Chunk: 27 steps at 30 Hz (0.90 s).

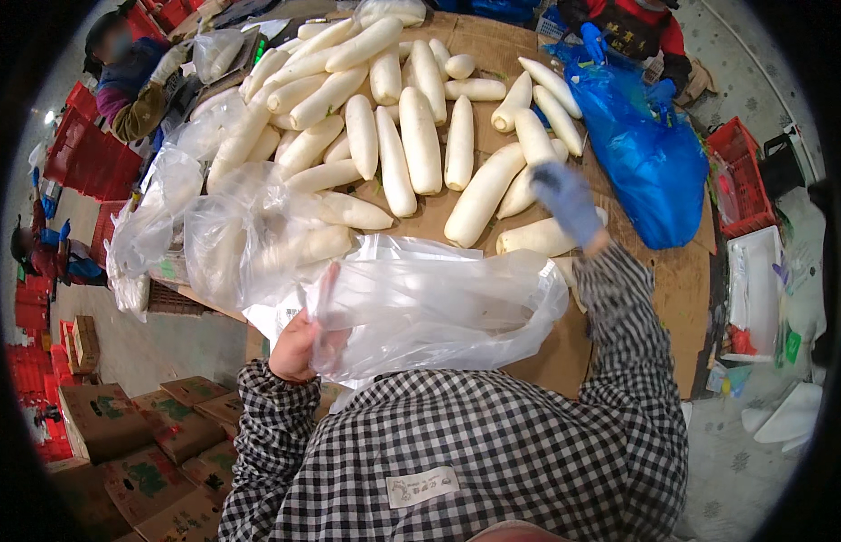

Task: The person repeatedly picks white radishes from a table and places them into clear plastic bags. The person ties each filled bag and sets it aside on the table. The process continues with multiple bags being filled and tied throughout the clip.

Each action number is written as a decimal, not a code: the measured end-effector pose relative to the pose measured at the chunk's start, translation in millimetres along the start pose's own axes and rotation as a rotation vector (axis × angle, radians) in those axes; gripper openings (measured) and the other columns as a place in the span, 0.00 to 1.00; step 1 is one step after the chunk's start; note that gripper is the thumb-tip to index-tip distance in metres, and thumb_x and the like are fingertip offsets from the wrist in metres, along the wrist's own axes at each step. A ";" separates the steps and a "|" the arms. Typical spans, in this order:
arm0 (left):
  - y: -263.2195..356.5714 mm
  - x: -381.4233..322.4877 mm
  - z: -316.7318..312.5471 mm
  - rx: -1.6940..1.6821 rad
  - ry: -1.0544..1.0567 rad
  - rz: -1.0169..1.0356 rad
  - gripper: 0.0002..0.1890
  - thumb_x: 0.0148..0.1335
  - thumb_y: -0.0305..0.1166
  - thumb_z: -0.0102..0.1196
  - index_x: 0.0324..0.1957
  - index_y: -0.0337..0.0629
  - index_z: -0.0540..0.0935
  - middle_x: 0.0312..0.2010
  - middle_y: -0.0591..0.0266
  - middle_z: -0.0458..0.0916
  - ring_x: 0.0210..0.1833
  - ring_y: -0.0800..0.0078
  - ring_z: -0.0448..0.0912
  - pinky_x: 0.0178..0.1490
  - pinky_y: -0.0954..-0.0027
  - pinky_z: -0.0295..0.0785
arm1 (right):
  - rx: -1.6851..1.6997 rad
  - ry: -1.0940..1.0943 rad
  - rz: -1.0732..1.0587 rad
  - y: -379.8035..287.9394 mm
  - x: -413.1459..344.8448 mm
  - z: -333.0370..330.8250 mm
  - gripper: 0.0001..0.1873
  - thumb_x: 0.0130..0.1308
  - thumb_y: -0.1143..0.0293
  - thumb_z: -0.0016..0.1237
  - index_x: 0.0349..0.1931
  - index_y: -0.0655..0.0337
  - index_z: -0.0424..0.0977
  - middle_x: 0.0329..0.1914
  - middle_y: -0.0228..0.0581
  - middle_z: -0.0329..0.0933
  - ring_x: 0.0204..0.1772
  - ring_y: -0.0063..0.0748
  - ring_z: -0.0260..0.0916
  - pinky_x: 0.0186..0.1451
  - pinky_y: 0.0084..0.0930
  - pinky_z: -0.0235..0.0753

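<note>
My left hand [298, 345], bare, holds a clear plastic bag [447, 305] by its left end. The bag lies sideways in front of my body and looks slack. My right hand [566, 200], in a blue-grey glove, is blurred at the lower end of a white radish [534, 135]. Whether its fingers are closed around that radish is hidden. Just left of this hand lies a large white radish [485, 196], and below it another radish [542, 236] is partly covered by my wrist.
A heap of white radishes [353, 88] covers the far side of the cardboard-topped table [671, 298]. Filled clear bags [237, 237] stand at left. A blue plastic bag [637, 149] lies at right. Co-workers stand at far left and far right. Cartons [163, 420] are stacked lower left.
</note>
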<state>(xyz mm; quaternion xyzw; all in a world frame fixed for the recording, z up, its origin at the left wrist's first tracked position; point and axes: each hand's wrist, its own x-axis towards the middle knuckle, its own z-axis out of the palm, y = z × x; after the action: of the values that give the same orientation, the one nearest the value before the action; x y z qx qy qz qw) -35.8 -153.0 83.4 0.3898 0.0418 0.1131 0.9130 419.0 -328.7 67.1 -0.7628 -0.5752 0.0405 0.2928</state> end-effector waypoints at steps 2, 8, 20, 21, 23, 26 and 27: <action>3.8 7.4 18.2 0.203 0.212 -0.117 0.48 0.61 0.40 0.63 0.76 0.44 0.47 0.43 0.66 0.78 0.39 0.77 0.75 0.41 0.75 0.71 | -0.462 0.165 0.246 42.1 43.2 11.0 0.36 0.60 0.52 0.59 0.63 0.66 0.65 0.59 0.57 0.72 0.60 0.50 0.72 0.65 0.42 0.71; 8.5 29.6 45.1 0.241 0.356 -0.112 0.43 0.57 0.38 0.66 0.71 0.38 0.59 0.46 0.62 0.78 0.41 0.76 0.76 0.42 0.76 0.71 | -0.010 -0.249 0.334 99.9 94.3 9.6 0.42 0.56 0.48 0.61 0.62 0.72 0.66 0.61 0.59 0.72 0.62 0.51 0.72 0.64 0.37 0.72; -4.3 52.8 25.1 -0.138 0.180 -0.160 0.38 0.60 0.33 0.58 0.70 0.38 0.57 0.36 0.60 0.75 0.28 0.76 0.73 0.25 0.77 0.69 | 1.539 -0.100 -0.452 -146.5 -63.0 -22.1 0.31 0.69 0.51 0.51 0.66 0.56 0.63 0.64 0.50 0.68 0.72 0.49 0.61 0.70 0.61 0.62; -3.1 50.7 27.9 -0.198 0.148 -0.164 0.38 0.60 0.32 0.58 0.71 0.39 0.57 0.40 0.58 0.76 0.32 0.75 0.75 0.30 0.76 0.72 | 1.331 -0.093 -0.360 -160.0 -70.9 -6.9 0.32 0.66 0.50 0.54 0.65 0.57 0.63 0.63 0.50 0.68 0.70 0.49 0.62 0.70 0.58 0.63; 2.3 43.2 34.1 -0.353 0.026 -0.159 0.39 0.60 0.30 0.57 0.72 0.42 0.55 0.42 0.57 0.77 0.33 0.74 0.76 0.31 0.75 0.73 | 0.928 -0.075 -0.196 -171.4 -84.5 31.4 0.36 0.61 0.49 0.59 0.64 0.59 0.63 0.61 0.48 0.69 0.66 0.50 0.65 0.69 0.54 0.65; 14.9 25.3 45.4 -0.498 -0.053 -0.148 0.45 0.61 0.27 0.55 0.76 0.55 0.46 0.33 0.58 0.73 0.20 0.74 0.69 0.21 0.73 0.66 | 0.292 -0.108 -0.117 -150.0 -93.1 77.4 0.42 0.51 0.48 0.66 0.60 0.62 0.65 0.58 0.49 0.71 0.61 0.51 0.69 0.66 0.48 0.68; 16.8 23.7 47.6 -0.477 -0.040 -0.174 0.46 0.61 0.26 0.55 0.77 0.58 0.45 0.32 0.59 0.73 0.20 0.75 0.68 0.21 0.73 0.65 | 0.028 -0.201 -0.127 -142.9 -97.1 86.3 0.44 0.47 0.47 0.69 0.59 0.63 0.66 0.57 0.51 0.71 0.60 0.51 0.70 0.65 0.45 0.69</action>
<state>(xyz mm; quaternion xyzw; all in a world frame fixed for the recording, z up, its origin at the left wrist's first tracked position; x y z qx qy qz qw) -7.8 -169.5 128.8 0.1605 0.0293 0.0330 0.9861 230.1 -357.9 39.6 -0.7126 -0.6483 0.1062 0.2460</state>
